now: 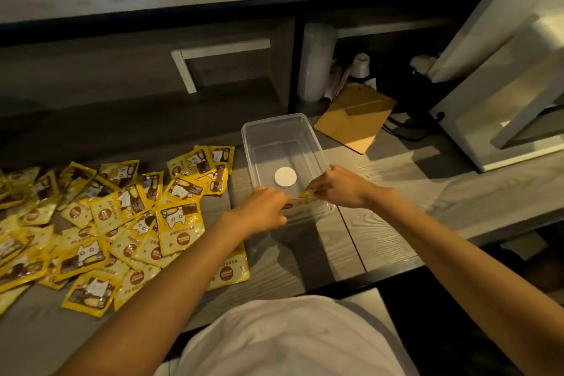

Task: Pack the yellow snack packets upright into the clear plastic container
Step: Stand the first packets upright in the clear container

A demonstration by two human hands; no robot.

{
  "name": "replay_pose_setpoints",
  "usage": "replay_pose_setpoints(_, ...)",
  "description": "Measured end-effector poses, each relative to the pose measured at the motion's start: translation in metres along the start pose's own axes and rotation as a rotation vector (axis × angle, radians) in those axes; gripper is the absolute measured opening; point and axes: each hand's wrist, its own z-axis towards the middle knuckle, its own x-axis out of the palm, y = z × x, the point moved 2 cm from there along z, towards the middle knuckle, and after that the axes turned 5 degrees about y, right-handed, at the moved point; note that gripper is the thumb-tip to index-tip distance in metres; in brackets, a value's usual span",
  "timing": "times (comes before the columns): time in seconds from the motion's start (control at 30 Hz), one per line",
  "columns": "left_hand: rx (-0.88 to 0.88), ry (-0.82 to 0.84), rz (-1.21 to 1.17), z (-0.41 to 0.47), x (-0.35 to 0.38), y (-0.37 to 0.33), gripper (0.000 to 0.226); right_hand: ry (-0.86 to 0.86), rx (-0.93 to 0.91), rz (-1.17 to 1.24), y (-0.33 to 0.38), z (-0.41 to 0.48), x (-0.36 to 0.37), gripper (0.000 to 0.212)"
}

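Both arms stretched forward, left hand (263,207) and right hand (337,187) close together, fingers (315,185) pinching one yellow packet (301,200)

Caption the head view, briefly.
The left hand and right hand hold a yellow packet at the clear container's near end.

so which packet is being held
The packet pinched between left hand and right hand at the near end of the container; the other packets lie loose.

Yellow snack packets (180,224) with brown and white print, clear container (259,131), grey wood-grain table (396,168), tan clipboard (355,119)
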Motion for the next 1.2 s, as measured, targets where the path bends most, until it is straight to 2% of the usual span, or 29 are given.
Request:
replay_pose_setpoints(0.1, -0.021, -0.075, 0.004, 0.004, 0.005, 0.001, 0.024, -0.005, 0.031, 0.143, -0.001, -0.003, 0.000, 0.025)
replay_pose_setpoints(0.33, -0.111, -0.231, 0.021, 0.021, -0.003, 0.007, 0.030, -0.075, 0.052, 0.044, -0.005, 0.013, -0.013, 0.028)
replay_pose_setpoints(0.5, -0.131, -0.210, -0.031, 0.027, -0.014, 0.006, 0.030, -0.036, 0.070, -0.041, -0.003, 0.019, -0.020, 0.031)
replay_pose_setpoints(0.77, -0.144, -0.170, -0.072, 0.028, -0.017, 0.007, 0.028, -0.022, 0.036, 0.045, -0.002, 0.013, -0.018, 0.029)
replay_pose_setpoints(0.93, -0.108, -0.179, -0.111, 0.023, -0.020, 0.005, 0.044, -0.030, 0.035, 0.059, -0.002, 0.013, -0.018, 0.027)
replay_pose_setpoints(1.1, -0.105, -0.190, -0.232, 0.013, -0.031, 0.002, 0.052, -0.067, 0.007, 0.022, 0.002, 0.013, -0.025, 0.029)
replay_pose_setpoints(1.2, -0.157, -0.287, -0.322, 0.003, -0.037, 0.005, 0.051, -0.173, 0.000, -0.017, 0.012, 0.011, -0.031, 0.037)
